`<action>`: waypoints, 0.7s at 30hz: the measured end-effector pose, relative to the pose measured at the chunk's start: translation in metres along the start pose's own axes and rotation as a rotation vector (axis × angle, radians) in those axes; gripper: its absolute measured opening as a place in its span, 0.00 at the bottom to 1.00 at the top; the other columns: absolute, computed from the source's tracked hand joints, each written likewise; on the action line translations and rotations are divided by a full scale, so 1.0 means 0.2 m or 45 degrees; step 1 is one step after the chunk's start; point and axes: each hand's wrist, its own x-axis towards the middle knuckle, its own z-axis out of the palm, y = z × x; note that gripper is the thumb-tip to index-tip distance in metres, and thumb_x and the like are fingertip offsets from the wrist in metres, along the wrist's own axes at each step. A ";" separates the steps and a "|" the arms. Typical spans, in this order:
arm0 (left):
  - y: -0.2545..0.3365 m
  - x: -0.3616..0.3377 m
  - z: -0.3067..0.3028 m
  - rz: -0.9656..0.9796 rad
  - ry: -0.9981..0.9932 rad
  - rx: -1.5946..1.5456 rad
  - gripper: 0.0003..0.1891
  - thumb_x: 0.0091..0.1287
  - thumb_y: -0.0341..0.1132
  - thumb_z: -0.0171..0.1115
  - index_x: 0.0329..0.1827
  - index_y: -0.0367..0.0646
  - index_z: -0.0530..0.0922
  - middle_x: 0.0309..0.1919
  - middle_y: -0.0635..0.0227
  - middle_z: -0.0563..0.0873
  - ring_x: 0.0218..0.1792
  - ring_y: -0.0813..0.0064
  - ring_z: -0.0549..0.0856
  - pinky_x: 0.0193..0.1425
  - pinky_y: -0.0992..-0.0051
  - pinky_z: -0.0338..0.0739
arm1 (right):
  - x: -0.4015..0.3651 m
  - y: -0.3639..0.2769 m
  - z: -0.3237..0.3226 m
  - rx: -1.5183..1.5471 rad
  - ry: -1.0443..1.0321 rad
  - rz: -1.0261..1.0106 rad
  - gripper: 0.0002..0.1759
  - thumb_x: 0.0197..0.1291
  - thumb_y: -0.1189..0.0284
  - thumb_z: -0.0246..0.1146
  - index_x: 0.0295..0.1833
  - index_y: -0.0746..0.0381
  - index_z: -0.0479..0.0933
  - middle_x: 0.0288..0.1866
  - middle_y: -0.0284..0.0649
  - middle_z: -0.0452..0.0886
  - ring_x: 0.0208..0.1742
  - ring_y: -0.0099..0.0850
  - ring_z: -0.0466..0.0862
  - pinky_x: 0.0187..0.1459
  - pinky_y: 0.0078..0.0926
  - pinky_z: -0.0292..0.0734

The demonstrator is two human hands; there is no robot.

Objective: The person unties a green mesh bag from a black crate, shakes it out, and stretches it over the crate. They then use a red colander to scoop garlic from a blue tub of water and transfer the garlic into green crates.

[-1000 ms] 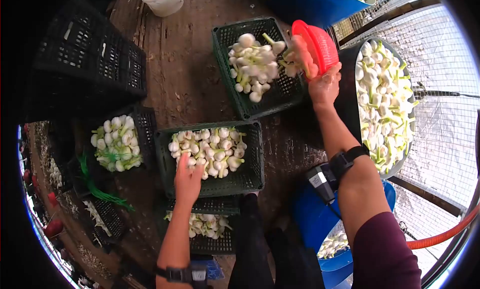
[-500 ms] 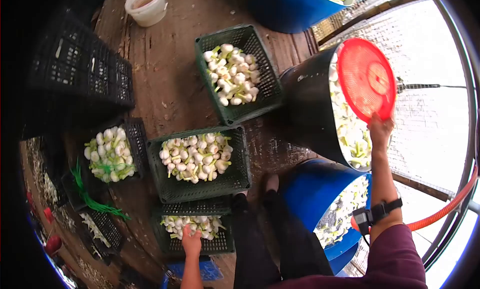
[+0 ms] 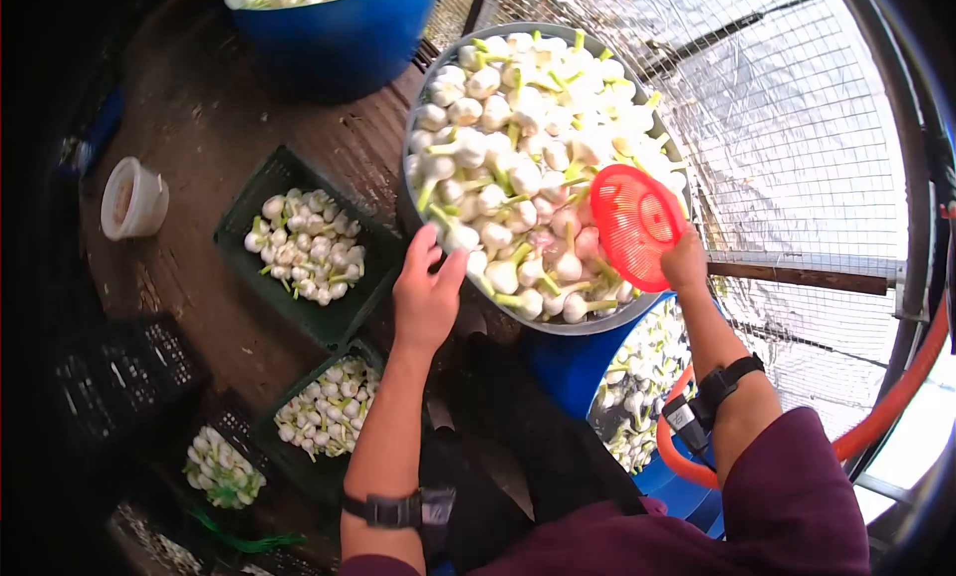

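My right fingers (image 3: 681, 262) pinch the red basket (image 3: 637, 228) over garlic (image 3: 518, 168) on the tub's (image 3: 563, 327) near right, my left fingers (image 3: 418, 265) spread by its left rim, so I think I'm scooping, which needs a low, tipped basket.

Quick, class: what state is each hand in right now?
Left hand: open, at the tub's edge; whether it touches garlic cannot be told.
Right hand: closed, holding the red basket.

A farm work shed, by its plank floor (image 3: 184, 262), wire-mesh wall (image 3: 797, 138), crates (image 3: 242, 206) and tubs (image 3: 344, 48) of garlic bulbs (image 3: 498, 148).
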 end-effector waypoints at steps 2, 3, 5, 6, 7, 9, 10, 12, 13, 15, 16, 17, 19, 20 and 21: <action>0.00 0.22 0.17 0.180 0.061 0.689 0.35 0.55 0.41 0.60 0.60 0.29 0.56 0.58 0.45 0.62 0.58 0.53 0.65 0.61 0.64 0.60 | 0.00 -0.03 0.06 -0.015 -0.049 0.012 0.23 0.42 0.78 0.50 0.50 0.69 0.63 0.33 0.60 0.75 0.36 0.55 0.76 0.38 0.46 0.71; -0.03 0.33 0.21 0.242 0.069 0.874 0.41 0.53 0.46 0.60 0.61 0.28 0.50 0.60 0.41 0.58 0.62 0.48 0.57 0.64 0.61 0.53 | -0.02 -0.05 0.10 -0.013 -0.044 0.022 0.24 0.43 0.77 0.50 0.51 0.69 0.63 0.33 0.59 0.75 0.36 0.55 0.77 0.37 0.46 0.71; -0.08 0.52 0.26 0.292 0.150 1.180 0.43 0.52 0.48 0.61 0.62 0.28 0.49 0.60 0.41 0.57 0.62 0.48 0.56 0.64 0.61 0.52 | -0.03 -0.09 0.19 0.011 -0.057 0.068 0.24 0.43 0.76 0.51 0.51 0.69 0.62 0.33 0.58 0.75 0.35 0.55 0.77 0.36 0.46 0.71; -0.11 0.59 0.28 0.356 0.252 1.450 0.46 0.51 0.50 0.61 0.62 0.28 0.47 0.60 0.41 0.57 0.62 0.48 0.55 0.64 0.61 0.52 | -0.04 -0.08 0.23 0.039 -0.054 0.071 0.26 0.44 0.75 0.53 0.53 0.68 0.60 0.33 0.58 0.75 0.34 0.55 0.76 0.35 0.46 0.71; -0.13 0.66 0.28 0.346 0.211 1.474 0.46 0.51 0.50 0.61 0.62 0.28 0.47 0.60 0.41 0.57 0.62 0.48 0.55 0.64 0.61 0.52 | -0.05 -0.07 0.27 0.061 -0.053 0.071 0.28 0.45 0.73 0.55 0.55 0.67 0.58 0.33 0.57 0.75 0.33 0.55 0.76 0.35 0.45 0.72; -0.17 0.77 0.26 -0.184 0.290 1.356 0.50 0.47 0.54 0.63 0.63 0.30 0.47 0.60 0.41 0.57 0.62 0.46 0.54 0.64 0.60 0.52 | -0.03 -0.05 0.31 0.094 -0.123 0.096 0.29 0.45 0.71 0.56 0.56 0.66 0.58 0.33 0.57 0.76 0.33 0.54 0.77 0.34 0.45 0.71; -0.18 0.79 0.28 -0.196 0.263 1.383 0.50 0.47 0.54 0.63 0.63 0.30 0.47 0.60 0.41 0.57 0.62 0.46 0.54 0.64 0.60 0.52 | 0.00 -0.05 0.33 0.127 -0.164 0.083 0.30 0.46 0.70 0.58 0.56 0.65 0.57 0.33 0.57 0.76 0.33 0.53 0.77 0.34 0.45 0.71; -0.20 0.82 0.28 -0.396 0.293 1.324 0.51 0.45 0.57 0.64 0.64 0.35 0.47 0.60 0.41 0.56 0.62 0.46 0.54 0.63 0.60 0.54 | 0.03 -0.07 0.38 0.198 -0.231 0.103 0.29 0.48 0.66 0.59 0.54 0.67 0.58 0.33 0.57 0.76 0.35 0.52 0.78 0.35 0.43 0.73; -0.21 0.82 0.28 -0.447 0.274 1.285 0.52 0.44 0.57 0.65 0.65 0.39 0.48 0.61 0.43 0.56 0.62 0.47 0.57 0.62 0.60 0.56 | 0.03 -0.07 0.43 0.217 -0.292 0.145 0.29 0.48 0.67 0.59 0.54 0.67 0.59 0.32 0.56 0.76 0.34 0.51 0.77 0.34 0.44 0.72; -0.30 0.80 0.22 -0.480 0.208 1.113 0.51 0.43 0.57 0.65 0.65 0.39 0.48 0.61 0.44 0.56 0.61 0.47 0.59 0.62 0.61 0.57 | 0.08 0.00 0.63 0.288 -0.424 0.258 0.27 0.45 0.71 0.57 0.53 0.66 0.62 0.30 0.56 0.76 0.35 0.52 0.77 0.36 0.44 0.71; -0.33 0.81 0.20 -0.510 0.158 0.931 0.51 0.43 0.57 0.65 0.65 0.40 0.48 0.61 0.46 0.56 0.59 0.47 0.60 0.61 0.62 0.58 | 0.08 0.02 0.73 0.300 -0.426 0.259 0.27 0.45 0.71 0.57 0.53 0.66 0.62 0.30 0.56 0.76 0.35 0.52 0.77 0.36 0.44 0.71; -0.32 0.82 0.22 -0.673 0.167 0.806 0.51 0.44 0.57 0.65 0.66 0.44 0.47 0.61 0.52 0.59 0.57 0.53 0.64 0.57 0.60 0.64 | 0.07 0.03 0.82 0.420 -0.324 0.240 0.23 0.45 0.71 0.57 0.49 0.67 0.67 0.27 0.56 0.76 0.32 0.51 0.78 0.33 0.44 0.72; -0.21 0.83 0.32 -0.780 0.133 0.672 0.50 0.45 0.57 0.65 0.66 0.47 0.47 0.60 0.54 0.60 0.57 0.55 0.65 0.54 0.60 0.66 | 0.04 0.06 0.93 0.665 -0.413 0.371 0.13 0.43 0.73 0.57 0.34 0.72 0.73 0.21 0.53 0.76 0.24 0.45 0.79 0.29 0.39 0.72; -0.17 0.82 0.36 -0.889 0.082 0.530 0.49 0.45 0.57 0.64 0.67 0.49 0.46 0.60 0.57 0.62 0.56 0.58 0.66 0.51 0.59 0.69 | 0.04 0.05 0.94 0.669 -0.431 0.376 0.13 0.43 0.73 0.57 0.34 0.72 0.73 0.21 0.53 0.76 0.24 0.45 0.79 0.29 0.39 0.72; -0.18 0.81 0.38 -0.822 0.096 0.537 0.46 0.47 0.56 0.63 0.67 0.52 0.48 0.58 0.61 0.65 0.54 0.62 0.69 0.41 0.62 0.75 | 0.06 0.04 0.91 0.651 -0.556 0.465 0.13 0.41 0.75 0.57 0.33 0.73 0.73 0.20 0.50 0.76 0.23 0.41 0.78 0.28 0.37 0.72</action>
